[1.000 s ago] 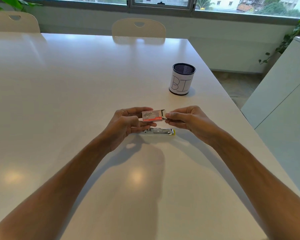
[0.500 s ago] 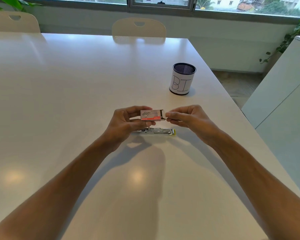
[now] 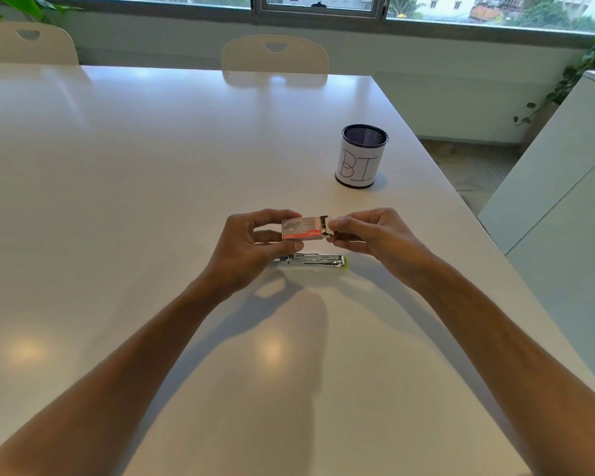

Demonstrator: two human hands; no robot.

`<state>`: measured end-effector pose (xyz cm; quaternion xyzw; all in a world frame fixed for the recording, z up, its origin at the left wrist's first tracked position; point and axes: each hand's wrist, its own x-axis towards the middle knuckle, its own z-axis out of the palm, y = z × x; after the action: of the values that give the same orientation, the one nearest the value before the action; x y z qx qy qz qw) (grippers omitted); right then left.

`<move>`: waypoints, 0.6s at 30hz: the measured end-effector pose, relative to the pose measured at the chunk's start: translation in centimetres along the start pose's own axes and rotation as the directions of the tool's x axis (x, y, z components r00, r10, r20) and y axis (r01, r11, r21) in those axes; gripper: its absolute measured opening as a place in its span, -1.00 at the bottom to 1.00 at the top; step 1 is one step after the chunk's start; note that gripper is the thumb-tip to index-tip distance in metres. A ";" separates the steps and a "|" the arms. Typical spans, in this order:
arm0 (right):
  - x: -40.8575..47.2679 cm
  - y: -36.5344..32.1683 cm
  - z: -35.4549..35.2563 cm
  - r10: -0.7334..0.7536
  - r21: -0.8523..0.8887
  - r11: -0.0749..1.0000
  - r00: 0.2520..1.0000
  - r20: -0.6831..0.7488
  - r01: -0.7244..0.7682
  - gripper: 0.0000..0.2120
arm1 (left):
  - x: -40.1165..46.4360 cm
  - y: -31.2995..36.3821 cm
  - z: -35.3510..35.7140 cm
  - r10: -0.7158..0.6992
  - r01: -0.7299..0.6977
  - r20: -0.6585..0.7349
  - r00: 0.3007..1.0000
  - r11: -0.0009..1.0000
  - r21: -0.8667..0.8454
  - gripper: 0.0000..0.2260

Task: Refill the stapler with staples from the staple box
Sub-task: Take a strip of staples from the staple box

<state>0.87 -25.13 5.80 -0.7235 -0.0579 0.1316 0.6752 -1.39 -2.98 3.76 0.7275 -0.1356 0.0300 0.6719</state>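
Note:
A small grey and red staple box (image 3: 303, 229) is held just above the table, lying on its side. My left hand (image 3: 251, 249) grips its left part between thumb and fingers. At the box's right end my right hand (image 3: 375, 235) pinches the white flap or inner tray that sticks out a little. Whether any staples are exposed I cannot tell. Below the box, on the white table (image 3: 152, 166), lies the metal stapler (image 3: 315, 260) with a yellow tip at its right end; its left end is hidden behind my left hand.
A black mesh cup (image 3: 361, 156) with a white paper label stands behind and to the right of my hands. The table's right edge runs close by it. Two chairs (image 3: 275, 60) stand at the far side, and a white cabinet (image 3: 571, 207) is off the table's right.
The box has tilted slightly and sits a bit lower in my left hand. My right fingers have stayed at its right end, on the part that sticks out. The stapler has not moved.

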 end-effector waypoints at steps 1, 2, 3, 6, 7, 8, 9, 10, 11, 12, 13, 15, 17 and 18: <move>0.0 0.0 0.0 -0.001 0.001 1.000 1.000 -0.005 0.001 -0.80 | 0.0 0.0 0.0 0.019 -0.019 -0.014 1.000 0.999 0.036 -0.64; 0.0 0.0 0.0 -0.001 0.002 1.000 1.000 -0.008 0.001 -0.80 | 0.0 0.0 0.0 0.036 -0.034 -0.023 0.999 0.998 0.059 -0.64; 0.0 0.0 0.0 -0.002 0.001 1.000 1.000 -0.009 0.002 -0.80 | 0.0 0.0 0.1 0.046 -0.044 -0.029 0.999 0.996 0.072 -0.63; -0.1 0.0 0.0 -0.001 -0.022 1.000 1.000 0.004 0.001 -0.77 | 0.0 -0.1 0.1 0.045 -0.043 -0.036 0.998 0.998 0.050 -0.64; -0.1 0.0 0.0 0.001 -0.024 1.000 1.000 0.012 -0.001 -0.76 | 0.0 -0.2 0.1 0.040 -0.039 -0.037 0.999 0.999 0.031 -0.64; -0.1 0.0 0.0 0.004 -0.019 1.000 1.000 0.019 -0.004 -0.75 | 0.0 -0.2 0.1 0.037 -0.037 -0.037 0.999 0.999 0.015 -0.64; -0.1 0.0 0.1 0.007 -0.009 1.000 1.000 0.026 -0.007 -0.73 | 0.0 -0.3 0.1 0.038 -0.037 -0.036 0.999 0.999 0.005 -0.64; -0.1 0.0 0.2 0.008 0.006 1.000 0.999 0.032 -0.009 -0.71 | 0.0 -0.3 0.1 0.041 -0.041 -0.035 0.999 0.999 -0.001 -0.64; -0.1 0.1 0.3 0.009 0.024 1.000 0.999 0.035 -0.009 -0.68 | 0.0 -0.3 0.1 0.046 -0.046 -0.034 0.998 0.999 -0.004 -0.64; -0.1 0.2 0.4 0.006 0.046 0.999 0.999 0.035 -0.008 -0.67 | 0.0 -0.3 0.1 0.050 -0.051 -0.035 0.998 0.999 -0.006 -0.63; -0.1 0.3 0.5 -0.001 0.069 0.998 0.999 0.032 -0.001 -0.69 | 0.0 -0.4 0.1 0.054 -0.055 -0.037 0.998 0.998 -0.007 -0.63; -0.1 0.4 0.6 -0.037 0.093 0.995 0.999 0.002 0.037 -0.76 | 0.0 -0.4 0.1 0.062 -0.062 -0.047 0.997 0.998 -0.006 -0.62; -0.2 0.3 0.6 -0.084 0.079 0.993 0.995 -0.049 0.088 -0.78 | 0.0 -0.5 0.1 0.072 -0.071 -0.056 0.996 0.997 0.015 -0.61; -0.2 0.4 0.5 -0.104 0.064 0.992 0.992 -0.068 0.108 -0.79 | 0.1 -0.5 0.1 0.075 -0.073 -0.061 0.995 0.997 0.028 -0.61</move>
<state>0.54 -24.69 5.44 -0.7000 -0.0699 0.0738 0.7068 -1.22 -3.04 3.26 0.7293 -0.1412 0.0791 0.6647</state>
